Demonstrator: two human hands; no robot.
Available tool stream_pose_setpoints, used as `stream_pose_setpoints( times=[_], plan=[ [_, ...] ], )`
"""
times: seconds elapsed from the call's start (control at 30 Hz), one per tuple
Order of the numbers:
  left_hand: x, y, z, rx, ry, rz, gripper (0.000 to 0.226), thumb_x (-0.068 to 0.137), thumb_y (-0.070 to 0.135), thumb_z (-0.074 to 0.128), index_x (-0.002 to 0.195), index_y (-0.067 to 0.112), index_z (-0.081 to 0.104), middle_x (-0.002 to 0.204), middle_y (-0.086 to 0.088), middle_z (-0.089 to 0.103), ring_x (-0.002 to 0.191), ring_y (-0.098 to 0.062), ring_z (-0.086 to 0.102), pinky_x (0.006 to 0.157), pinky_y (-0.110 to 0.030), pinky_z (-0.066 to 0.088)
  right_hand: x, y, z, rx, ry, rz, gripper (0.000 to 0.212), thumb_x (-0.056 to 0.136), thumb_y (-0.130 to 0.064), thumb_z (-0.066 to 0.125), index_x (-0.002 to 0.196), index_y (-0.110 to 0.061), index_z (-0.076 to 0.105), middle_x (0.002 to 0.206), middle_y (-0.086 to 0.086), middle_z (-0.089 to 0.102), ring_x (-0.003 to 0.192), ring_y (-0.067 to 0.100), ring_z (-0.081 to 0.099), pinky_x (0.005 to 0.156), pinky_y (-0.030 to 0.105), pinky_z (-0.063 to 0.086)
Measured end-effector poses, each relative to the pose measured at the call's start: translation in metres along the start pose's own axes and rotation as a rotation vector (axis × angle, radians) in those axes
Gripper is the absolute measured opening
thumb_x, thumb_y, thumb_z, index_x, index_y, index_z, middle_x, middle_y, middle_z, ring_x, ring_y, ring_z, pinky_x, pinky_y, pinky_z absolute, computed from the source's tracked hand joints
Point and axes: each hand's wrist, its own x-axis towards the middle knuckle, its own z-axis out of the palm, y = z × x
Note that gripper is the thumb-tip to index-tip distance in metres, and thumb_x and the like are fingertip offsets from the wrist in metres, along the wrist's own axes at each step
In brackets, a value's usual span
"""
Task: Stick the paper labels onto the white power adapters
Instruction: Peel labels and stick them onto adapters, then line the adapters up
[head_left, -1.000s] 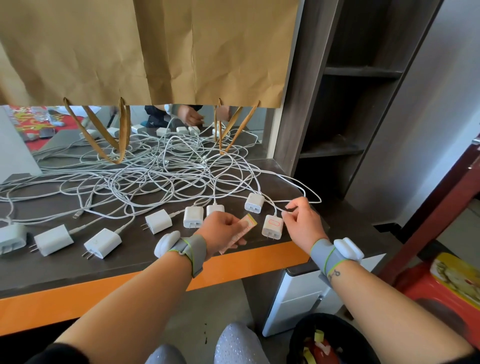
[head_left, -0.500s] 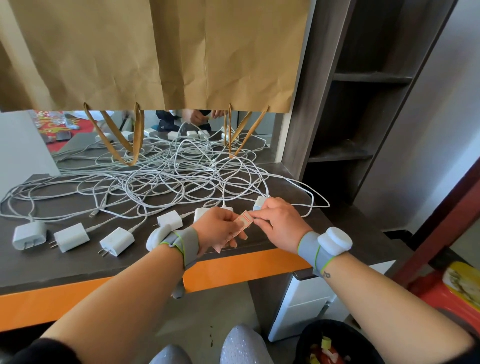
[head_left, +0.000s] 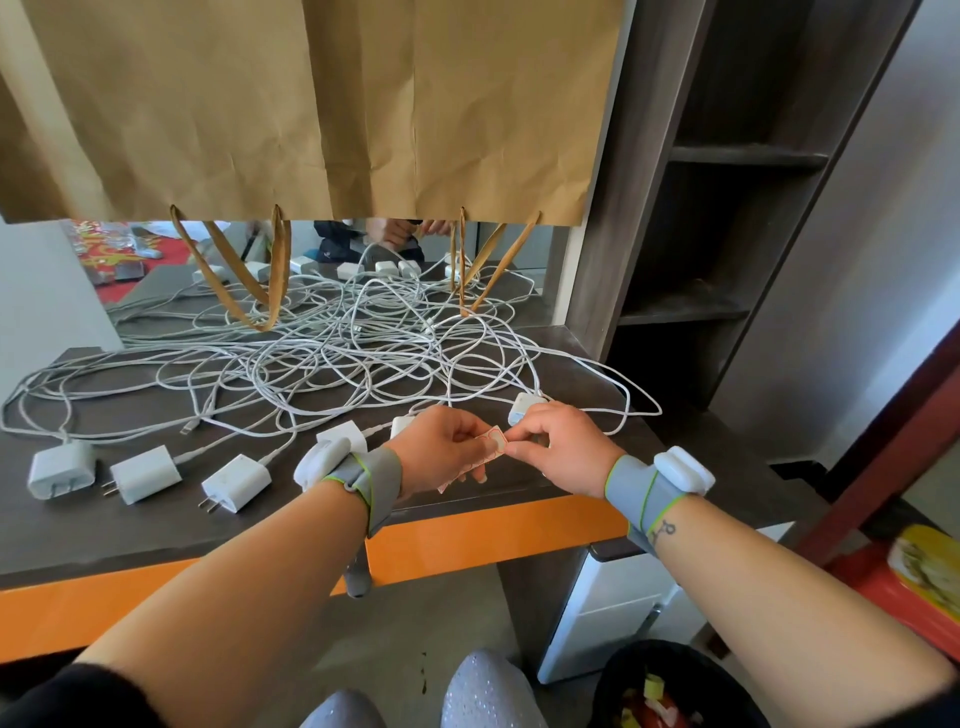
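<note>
My left hand (head_left: 441, 449) holds a small sheet of paper labels (head_left: 491, 444) above the desk's front edge. My right hand (head_left: 558, 447) pinches the sheet's right end with thumb and forefinger. White power adapters lie in a row on the dark desk: three at the left (head_left: 61, 470), (head_left: 145, 474), (head_left: 236, 483), one (head_left: 343, 434) behind my left wrist, and one (head_left: 524, 405) just beyond my right hand. Others are partly hidden by my hands.
A tangle of white cables (head_left: 337, 364) covers the desk (head_left: 104, 530) behind the adapters. A brown paper bag (head_left: 311, 104) hangs over a mirror at the back. Dark shelves (head_left: 727, 234) stand to the right, and a black bin (head_left: 670, 686) is on the floor.
My right hand left the labelled adapter at the right and came to the label sheet in my left hand, which it now pinches. The view moved closer.
</note>
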Motion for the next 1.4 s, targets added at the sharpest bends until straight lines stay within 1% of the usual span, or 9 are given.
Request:
stream_pose_setpoints(
  times=[0.23,0.33,0.57,0.7,0.8,0.9,1.03,1.2,1.4],
  plan=[
    [0.005,0.001,-0.001,0.055,-0.005,0.022,0.013,0.090,0.030,0.056,0.080,0.031,0.064,0.043,0.009,0.058,0.039,-0.004,0.046,0.042,-0.014,0.040,0.001,-0.001,-0.005,0.055,-0.002,0.023,0.013,0.083,-0.019,0.064,0.084,-0.010,0.073,0.085,0.008,0.062,0.081,0.018,0.054,0.074,0.024,0.040],
    [0.007,0.001,-0.002,0.054,-0.021,0.026,0.013,0.090,0.029,0.057,0.081,0.033,0.065,0.042,0.010,0.057,0.039,-0.003,0.045,0.042,-0.013,0.040,0.001,0.002,-0.006,0.088,0.003,0.048,0.013,0.084,-0.018,0.063,0.078,-0.012,0.073,0.083,0.002,0.063,0.082,0.018,0.058,0.075,0.024,0.045],
    [0.017,-0.005,-0.002,0.054,-0.032,-0.041,0.013,0.090,0.029,0.057,0.082,0.025,0.066,0.047,0.009,0.058,0.041,-0.003,0.049,0.043,-0.014,0.040,0.009,0.023,-0.008,0.189,0.129,0.143,0.017,0.081,-0.018,0.064,0.065,-0.023,0.067,0.067,-0.014,0.062,0.063,-0.007,0.056,0.059,0.003,0.041],
    [0.029,-0.011,0.001,0.264,-0.019,-0.063,0.017,0.090,0.030,0.055,0.083,0.019,0.065,0.076,0.002,0.066,0.071,-0.014,0.061,0.066,-0.024,0.049,0.029,0.049,-0.017,0.112,0.247,0.254,0.009,0.079,-0.017,0.065,0.073,-0.012,0.070,0.073,-0.005,0.065,0.069,0.007,0.057,0.068,0.020,0.042],
    [0.042,-0.013,0.011,0.266,-0.077,-0.067,0.019,0.092,0.030,0.052,0.094,0.014,0.063,0.127,0.002,0.060,0.114,-0.016,0.056,0.097,-0.028,0.042,0.048,0.064,-0.021,-0.031,0.250,0.307,0.010,0.079,-0.019,0.065,0.075,-0.011,0.069,0.077,0.004,0.068,0.074,0.018,0.058,0.074,0.028,0.046],
    [0.048,-0.014,0.021,0.230,-0.135,-0.055,0.016,0.092,0.028,0.051,0.083,0.019,0.060,0.144,0.003,0.045,0.121,-0.008,0.048,0.099,-0.028,0.038,0.062,0.070,-0.018,-0.100,0.220,0.302,0.013,0.081,-0.019,0.062,0.079,-0.008,0.068,0.085,0.009,0.069,0.078,0.021,0.057,0.078,0.031,0.046],
    [0.056,-0.019,0.027,0.109,-0.131,-0.061,0.022,0.092,0.026,0.054,0.070,0.022,0.056,0.141,-0.010,0.048,0.114,-0.014,0.056,0.085,-0.030,0.043,0.072,0.074,-0.012,-0.194,0.192,0.265,0.014,0.082,-0.023,0.061,0.082,-0.012,0.068,0.088,0.004,0.067,0.083,0.021,0.058,0.067,0.021,0.033],
    [0.061,-0.021,0.027,0.024,-0.159,-0.069,0.017,0.091,0.023,0.056,0.084,0.009,0.064,0.134,0.000,0.055,0.128,-0.004,0.044,0.105,-0.035,0.038,0.076,0.077,-0.009,-0.233,0.211,0.230,0.011,0.082,-0.024,0.061,0.077,-0.016,0.067,0.086,0.001,0.064,0.079,0.018,0.055,0.065,0.020,0.031],
    [0.061,-0.021,0.027,-0.001,-0.148,-0.079,0.017,0.091,0.022,0.056,0.081,0.010,0.064,0.111,-0.001,0.067,0.118,-0.010,0.054,0.097,-0.035,0.042,0.076,0.078,-0.005,-0.289,0.160,0.168,0.013,0.083,-0.021,0.059,0.082,-0.012,0.068,0.092,0.008,0.063,0.087,0.025,0.058,0.068,0.025,0.036]
  ],
)
